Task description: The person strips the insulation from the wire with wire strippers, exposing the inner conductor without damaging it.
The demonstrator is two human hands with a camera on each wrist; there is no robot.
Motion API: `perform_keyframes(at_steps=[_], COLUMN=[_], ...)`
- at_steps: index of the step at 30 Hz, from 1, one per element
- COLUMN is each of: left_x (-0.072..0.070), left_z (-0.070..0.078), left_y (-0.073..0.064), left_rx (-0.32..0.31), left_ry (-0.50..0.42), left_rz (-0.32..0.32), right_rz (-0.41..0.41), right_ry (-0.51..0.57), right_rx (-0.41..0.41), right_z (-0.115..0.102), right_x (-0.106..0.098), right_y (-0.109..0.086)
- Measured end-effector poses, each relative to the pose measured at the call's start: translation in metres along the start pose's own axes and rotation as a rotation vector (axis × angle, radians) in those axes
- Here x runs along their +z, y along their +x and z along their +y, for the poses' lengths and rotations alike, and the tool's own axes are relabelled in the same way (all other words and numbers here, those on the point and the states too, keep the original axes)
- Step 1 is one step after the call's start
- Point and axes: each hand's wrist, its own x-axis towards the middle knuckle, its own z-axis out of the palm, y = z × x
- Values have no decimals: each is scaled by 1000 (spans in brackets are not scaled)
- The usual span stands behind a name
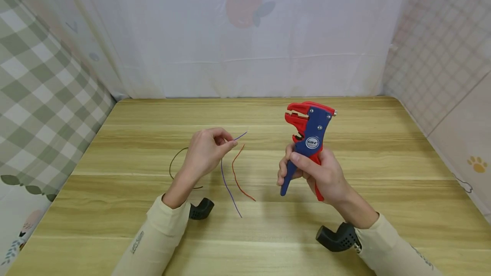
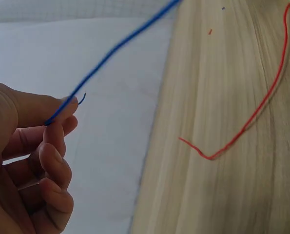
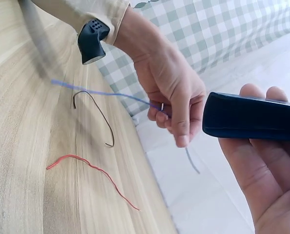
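Risk: blue wire [image 2: 114, 49] could slip or twist, the left grip [image 1: 205, 150] pinching it near one end only. Wire thin, smooth, gently curved; held above the desk [image 1: 383, 161], short of its far edge, nearer left edge than right. Right grip [image 1: 330, 178] clasping red-and-blue wire stripper [image 1: 312, 139].

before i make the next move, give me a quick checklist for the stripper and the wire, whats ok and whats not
1. Left hand pinching the blue wire: ok, with a short end showing beyond the grip.
2. Right hand holding the wire stripper by its handles: ok.
3. Stripper jaws apart: ok, a gap shows in the head view.
4. Blue wire's end between the jaws: not ok, it is apart from the stripper.
5. Red wire and brown wire clear of the stripper: ok, both lie on the table.
6. Copper bared at the blue wire's end: cannot tell, too small.
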Motion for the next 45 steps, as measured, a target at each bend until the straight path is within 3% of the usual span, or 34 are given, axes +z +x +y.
perform_keyframes(at_steps=[10, 21, 30, 38, 45], left_x=[5, 16, 20, 23, 25], left_z=[-18, -35, -42, -42, -44], left_y=[8, 14, 15, 16, 15], left_rx=[-67, -126, -126, -138, -129], left_ry=[45, 92, 100, 126, 170], left_rz=[-10, -77, -101, -121, -142], right_rz=[-10, 16, 26, -15, -4], right_ry=[13, -8, -21, -12, -26], right_rx=[-57, -8, 19, -41, -25], right_z=[3, 4, 5, 8, 7], right_x=[0, -1, 0, -2, -1], right_y=[0, -1, -1, -1, -1])
